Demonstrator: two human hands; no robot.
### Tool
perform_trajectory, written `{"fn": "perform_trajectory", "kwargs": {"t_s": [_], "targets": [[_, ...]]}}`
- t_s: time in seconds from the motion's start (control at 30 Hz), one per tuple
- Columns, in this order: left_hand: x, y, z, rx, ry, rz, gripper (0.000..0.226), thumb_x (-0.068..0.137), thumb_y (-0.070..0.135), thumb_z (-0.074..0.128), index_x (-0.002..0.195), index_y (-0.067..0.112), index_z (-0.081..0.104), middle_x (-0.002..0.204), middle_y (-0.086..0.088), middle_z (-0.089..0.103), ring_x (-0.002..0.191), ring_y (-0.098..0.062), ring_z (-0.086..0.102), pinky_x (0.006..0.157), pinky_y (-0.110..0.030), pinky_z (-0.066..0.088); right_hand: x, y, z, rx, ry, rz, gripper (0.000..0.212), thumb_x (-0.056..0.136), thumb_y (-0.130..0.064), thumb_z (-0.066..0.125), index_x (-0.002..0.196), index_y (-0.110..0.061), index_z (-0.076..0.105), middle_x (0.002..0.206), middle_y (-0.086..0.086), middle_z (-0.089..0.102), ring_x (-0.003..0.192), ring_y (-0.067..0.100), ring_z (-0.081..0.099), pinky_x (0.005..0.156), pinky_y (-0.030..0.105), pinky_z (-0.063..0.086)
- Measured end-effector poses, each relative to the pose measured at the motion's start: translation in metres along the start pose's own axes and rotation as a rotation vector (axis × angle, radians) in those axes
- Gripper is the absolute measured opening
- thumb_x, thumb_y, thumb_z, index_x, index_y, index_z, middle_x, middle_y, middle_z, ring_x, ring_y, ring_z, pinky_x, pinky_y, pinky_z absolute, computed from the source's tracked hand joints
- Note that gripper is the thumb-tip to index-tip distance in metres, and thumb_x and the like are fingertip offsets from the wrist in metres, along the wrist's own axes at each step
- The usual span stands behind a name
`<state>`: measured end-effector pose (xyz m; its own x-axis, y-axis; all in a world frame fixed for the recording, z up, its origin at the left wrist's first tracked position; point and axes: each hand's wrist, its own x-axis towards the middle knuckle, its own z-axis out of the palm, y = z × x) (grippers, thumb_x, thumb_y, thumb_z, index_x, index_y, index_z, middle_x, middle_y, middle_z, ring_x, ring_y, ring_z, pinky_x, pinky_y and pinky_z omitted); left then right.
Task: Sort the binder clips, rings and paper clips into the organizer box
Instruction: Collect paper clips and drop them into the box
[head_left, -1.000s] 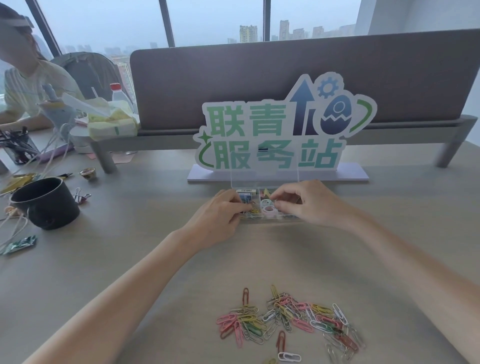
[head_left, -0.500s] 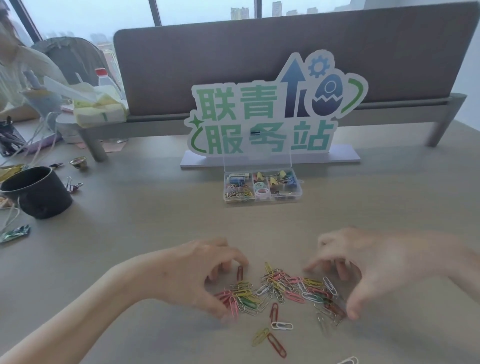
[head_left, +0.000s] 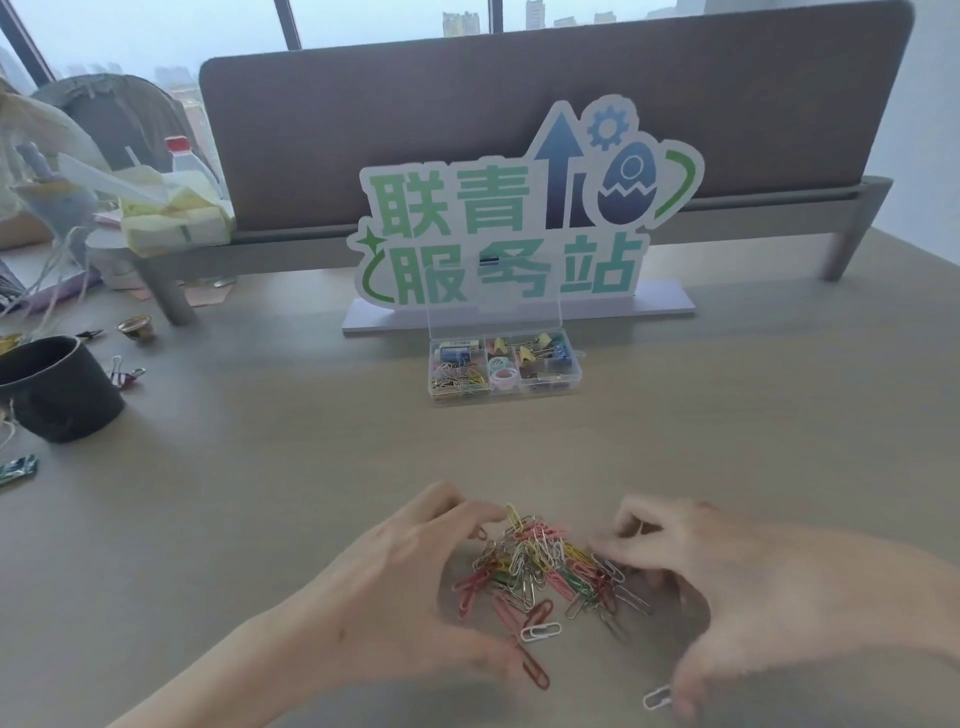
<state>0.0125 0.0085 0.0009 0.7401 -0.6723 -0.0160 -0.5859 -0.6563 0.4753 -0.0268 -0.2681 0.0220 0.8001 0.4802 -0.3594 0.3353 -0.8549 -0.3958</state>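
The light wood-grain worktop (head_left: 260, 493) carried everything, with a grey fabric divider panel (head_left: 467, 130) standing along its far edge. In front of the panel stood a white sign with green characters, a blue arrow and an egg (head_left: 524, 218). A black round cup (head_left: 57, 389) sat near the left edge, and a small binder clip with silver handles (head_left: 124, 371) lay just beside it. The clear plastic organizer box (head_left: 505, 366) rested touching the sign's base, its lid raised; coloured paper clips filled its near left compartment, pastel rings (head_left: 501, 371) lay in the middle, and binder clips (head_left: 545, 348) sat in the right compartments. Near the front edge, well apart from the box, lay a loose heap of multicoloured paper clips (head_left: 540, 566). The left hand (head_left: 395, 587) curved round the heap's left side, fingers curled with the tips at the clips. The right hand (head_left: 727, 582) cupped the right side, blurred, fingers bent; I could not tell whether either pinched any clip. A single white paper clip (head_left: 540, 632) lay at the heap's near side
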Motion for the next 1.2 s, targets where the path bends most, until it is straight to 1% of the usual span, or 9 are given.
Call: {"fn": "perform_trajectory", "kwargs": {"t_s": [0.07, 0.13, 0.23, 0.33, 0.43, 0.63, 0.8, 1.03, 1.2], "targets": [[-0.006, 0.006, 0.003, 0.130, -0.077, -0.036, 0.111, 0.047, 0.088, 0.063, 0.139, 0.054, 0.011, 0.116, 0.029, 0.027, 0.107, 0.011, 0.038, 0.094, -0.019, 0.041, 0.000, 0.000, 0.008, -0.057, 0.017, 0.023, 0.104, 0.052, -0.070, 0.078, 0.140, -0.056, 0.026, 0.111, -0.028, 0.028, 0.087, -0.014, 0.041, 0.068, 0.016, 0.037], [-0.006, 0.011, 0.008, 0.182, -0.070, -0.041, 0.116, 0.048, 0.091, 0.059, 0.143, 0.051, 0.006, 0.118, 0.025, 0.025, 0.112, 0.008, 0.033, 0.095, -0.019, 0.039, 0.004, -0.001, 0.016, -0.009, 0.124, 0.034, 0.084, 0.059, -0.072, 0.072, 0.133, -0.046, 0.042, 0.107, -0.026, 0.033, 0.088, -0.008, 0.045, 0.073, 0.021, 0.044], [0.000, 0.014, 0.013, 0.173, -0.001, -0.045, 0.103, 0.055, 0.089, 0.057, 0.141, 0.046, 0.020, 0.113, 0.022, 0.031, 0.107, 0.005, 0.036, 0.090, -0.017, 0.039, 0.015, -0.003, 0.022, 0.077, 0.253, 0.018, 0.048, 0.074, -0.059, 0.069, 0.116, -0.039, 0.057, 0.096, -0.018, 0.044, 0.084, -0.002, 0.053, 0.076, 0.023, 0.048], [0.013, 0.010, 0.013, 0.158, 0.037, -0.041, 0.088, 0.060, 0.084, 0.058, 0.133, 0.040, 0.037, 0.108, 0.017, 0.038, 0.101, -0.001, 0.043, 0.089, -0.023, 0.043, 0.030, -0.006, 0.020, 0.063, 0.307, 0.019, 0.032, 0.083, -0.044, 0.069, 0.111, -0.032, 0.064, 0.090, -0.015, 0.049, 0.078, -0.004, 0.054, 0.074, 0.018, 0.045], [0.024, 0.000, 0.009, 0.156, 0.051, -0.059, 0.091, 0.059, 0.084, 0.059, 0.134, 0.035, 0.040, 0.108, 0.014, 0.040, 0.103, -0.005, 0.046, 0.093, -0.029, 0.045, 0.038, -0.006, 0.017, 0.088, 0.353, 0.030, 0.033, 0.078, -0.043, 0.074, 0.109, -0.033, 0.067, 0.089, -0.014, 0.053, 0.076, -0.004, 0.055, 0.076, 0.026, 0.050], [0.032, -0.008, 0.002, 0.180, -0.002, -0.022, 0.085, 0.064, 0.082, 0.056, 0.135, 0.039, 0.038, 0.111, 0.014, 0.036, 0.111, -0.004, 0.036, 0.097, -0.027, 0.041, 0.034, -0.006, 0.006, 0.053, 0.278, 0.099, 0.064, 0.050, -0.077, 0.071, 0.090, -0.029, 0.057, 0.093, -0.016, 0.043, 0.079, -0.002, 0.047, 0.067, 0.025, 0.044], [0.035, -0.006, 0.005, 0.086, 0.022, 0.051, 0.050, 0.075, 0.061, 0.067, 0.119, 0.038, 0.058, 0.103, 0.014, 0.049, 0.094, -0.001, 0.048, 0.085, -0.020, 0.042, 0.040, -0.022, 0.015, 0.060, 0.286, 0.055, 0.075, 0.051, -0.077, 0.072, 0.115, -0.041, 0.054, 0.101, -0.018, 0.038, 0.091, 0.000, 0.046, 0.079, 0.023, 0.046], [0.031, -0.001, 0.009, 0.061, 0.061, 0.112, 0.017, 0.084, 0.042, 0.066, 0.099, 0.033, 0.064, 0.091, 0.011, 0.059, 0.081, -0.006, 0.056, 0.072, -0.024, 0.045, 0.046, -0.024, 0.021, -0.030, 0.392, -0.004, 0.030, 0.089, -0.052, 0.058, 0.111, -0.032, 0.059, 0.099, -0.014, 0.046, 0.090, 0.010, 0.054, 0.081, 0.031, 0.047], [0.029, 0.001, 0.013, 0.018, 0.090, 0.117, 0.011, 0.085, 0.035, 0.067, 0.095, 0.030, 0.067, 0.087, 0.008, 0.062, 0.077, -0.006, 0.057, 0.072, -0.027, 0.048, 0.045, -0.025, 0.019, -0.082, 0.423, -0.042, 0.016, 0.096, -0.037, 0.053, 0.108, -0.030, 0.060, 0.099, -0.012, 0.052, 0.088, 0.011, 0.055, 0.075, 0.027, 0.044]]}}
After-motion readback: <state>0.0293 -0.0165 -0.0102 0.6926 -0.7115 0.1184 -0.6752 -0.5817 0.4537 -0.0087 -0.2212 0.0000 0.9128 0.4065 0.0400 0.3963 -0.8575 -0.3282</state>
